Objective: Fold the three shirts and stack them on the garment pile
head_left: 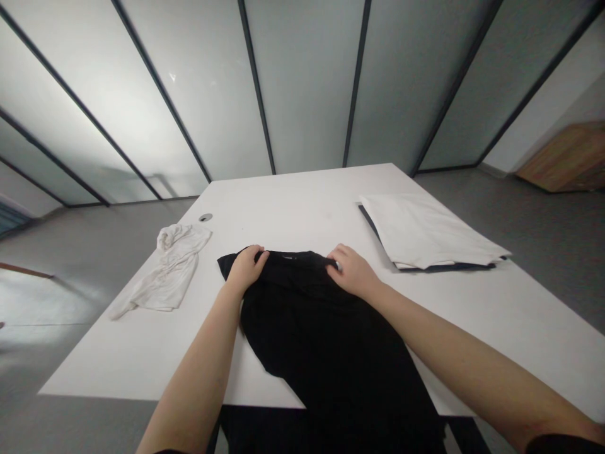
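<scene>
Black shirt (326,340) (left hand (246,271), right hand (353,272) atop)

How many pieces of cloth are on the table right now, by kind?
Black garment: 1
Crumpled white garment: 1
Folded stack, white on top with a dark layer beneath: 1 stack, layers uncountable
Total: 3

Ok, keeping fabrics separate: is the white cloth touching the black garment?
Apart: the head view shows tabletop between the crumpled white cloth and the black garment.
</scene>
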The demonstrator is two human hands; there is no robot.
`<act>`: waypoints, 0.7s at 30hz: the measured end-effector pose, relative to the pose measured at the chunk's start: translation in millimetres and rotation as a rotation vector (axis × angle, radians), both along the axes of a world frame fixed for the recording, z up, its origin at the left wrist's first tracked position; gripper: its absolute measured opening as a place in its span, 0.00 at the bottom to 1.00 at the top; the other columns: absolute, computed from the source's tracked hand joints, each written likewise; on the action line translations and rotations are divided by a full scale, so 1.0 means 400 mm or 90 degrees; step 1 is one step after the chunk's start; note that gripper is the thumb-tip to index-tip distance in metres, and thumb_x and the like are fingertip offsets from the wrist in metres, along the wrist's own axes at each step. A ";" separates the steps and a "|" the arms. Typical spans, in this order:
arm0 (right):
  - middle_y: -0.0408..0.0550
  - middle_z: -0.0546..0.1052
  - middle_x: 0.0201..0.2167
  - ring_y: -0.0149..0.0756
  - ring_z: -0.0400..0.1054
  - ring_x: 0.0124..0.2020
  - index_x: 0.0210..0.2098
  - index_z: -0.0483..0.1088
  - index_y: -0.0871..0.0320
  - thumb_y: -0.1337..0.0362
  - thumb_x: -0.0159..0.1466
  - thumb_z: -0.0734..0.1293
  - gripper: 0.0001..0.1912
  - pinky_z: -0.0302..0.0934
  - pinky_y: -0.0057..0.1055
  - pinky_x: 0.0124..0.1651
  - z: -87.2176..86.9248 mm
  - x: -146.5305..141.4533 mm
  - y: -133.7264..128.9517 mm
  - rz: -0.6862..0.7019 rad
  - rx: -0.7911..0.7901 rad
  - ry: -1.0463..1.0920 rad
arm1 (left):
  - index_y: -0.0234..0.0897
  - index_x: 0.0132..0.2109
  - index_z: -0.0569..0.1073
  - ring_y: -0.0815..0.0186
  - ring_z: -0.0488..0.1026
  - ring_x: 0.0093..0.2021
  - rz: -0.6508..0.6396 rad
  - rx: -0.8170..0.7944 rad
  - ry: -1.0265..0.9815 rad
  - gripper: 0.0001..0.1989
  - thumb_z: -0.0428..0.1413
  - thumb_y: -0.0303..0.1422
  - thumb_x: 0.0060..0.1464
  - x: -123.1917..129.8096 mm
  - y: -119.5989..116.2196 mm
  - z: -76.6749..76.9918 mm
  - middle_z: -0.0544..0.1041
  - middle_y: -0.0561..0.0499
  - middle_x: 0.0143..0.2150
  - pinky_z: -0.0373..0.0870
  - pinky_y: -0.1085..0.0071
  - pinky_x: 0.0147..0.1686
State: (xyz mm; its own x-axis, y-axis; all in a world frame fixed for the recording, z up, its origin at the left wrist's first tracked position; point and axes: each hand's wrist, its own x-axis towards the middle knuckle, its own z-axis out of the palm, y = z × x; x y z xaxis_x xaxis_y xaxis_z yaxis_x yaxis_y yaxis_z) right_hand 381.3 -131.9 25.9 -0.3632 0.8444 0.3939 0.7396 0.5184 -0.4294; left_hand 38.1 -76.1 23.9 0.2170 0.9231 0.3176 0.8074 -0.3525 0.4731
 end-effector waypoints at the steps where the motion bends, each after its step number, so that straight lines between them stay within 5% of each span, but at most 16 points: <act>1: 0.55 0.75 0.43 0.50 0.70 0.49 0.42 0.74 0.54 0.65 0.69 0.64 0.06 0.65 0.42 0.54 0.002 0.008 0.006 -0.059 0.025 0.020 | 0.42 0.46 0.78 0.51 0.81 0.53 -0.004 -0.016 0.019 0.13 0.54 0.44 0.68 -0.002 -0.001 0.000 0.84 0.42 0.49 0.75 0.55 0.57; 6: 0.55 0.75 0.42 0.50 0.70 0.47 0.39 0.70 0.52 0.61 0.70 0.63 0.05 0.64 0.41 0.49 0.017 0.058 0.040 -0.212 0.055 0.065 | 0.43 0.51 0.79 0.48 0.79 0.53 0.019 -0.041 0.121 0.15 0.63 0.44 0.61 -0.010 -0.004 -0.002 0.84 0.42 0.51 0.72 0.52 0.58; 11: 0.48 0.75 0.29 0.44 0.69 0.33 0.34 0.69 0.51 0.49 0.74 0.60 0.17 0.56 0.36 0.36 0.036 0.069 0.044 -0.263 -0.067 0.032 | 0.42 0.56 0.80 0.47 0.80 0.52 0.078 -0.042 0.194 0.18 0.60 0.44 0.63 -0.008 -0.006 -0.009 0.83 0.39 0.50 0.72 0.51 0.59; 14: 0.47 0.75 0.25 0.41 0.68 0.29 0.30 0.70 0.52 0.45 0.73 0.61 0.22 0.53 0.34 0.32 0.050 0.071 0.048 -0.233 -0.172 -0.022 | 0.42 0.60 0.78 0.47 0.82 0.50 0.111 -0.083 0.194 0.21 0.57 0.45 0.66 -0.010 -0.005 -0.013 0.84 0.39 0.50 0.74 0.54 0.55; 18: 0.46 0.77 0.24 0.38 0.70 0.27 0.29 0.73 0.54 0.52 0.68 0.67 0.15 0.56 0.32 0.30 0.072 0.091 0.066 -0.136 -0.314 -0.033 | 0.43 0.60 0.78 0.44 0.83 0.51 0.186 -0.123 0.148 0.22 0.55 0.47 0.66 -0.024 -0.001 -0.020 0.85 0.37 0.52 0.76 0.52 0.51; 21: 0.46 0.78 0.23 0.37 0.68 0.22 0.33 0.71 0.53 0.55 0.68 0.67 0.11 0.57 0.31 0.26 0.093 0.105 0.077 -0.152 -0.429 0.048 | 0.45 0.55 0.80 0.45 0.84 0.47 0.199 -0.116 0.133 0.18 0.58 0.45 0.62 -0.038 0.003 -0.024 0.86 0.39 0.46 0.78 0.53 0.48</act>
State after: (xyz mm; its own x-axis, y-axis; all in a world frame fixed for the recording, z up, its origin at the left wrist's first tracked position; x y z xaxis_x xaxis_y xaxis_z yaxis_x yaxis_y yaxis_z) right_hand 423.5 -101.3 63.2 -0.1302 0.9659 -0.2240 0.7551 -0.0498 -0.6537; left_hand 23.0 -75.1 14.5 -0.0405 0.9917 0.1219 0.9476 -0.0006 0.3196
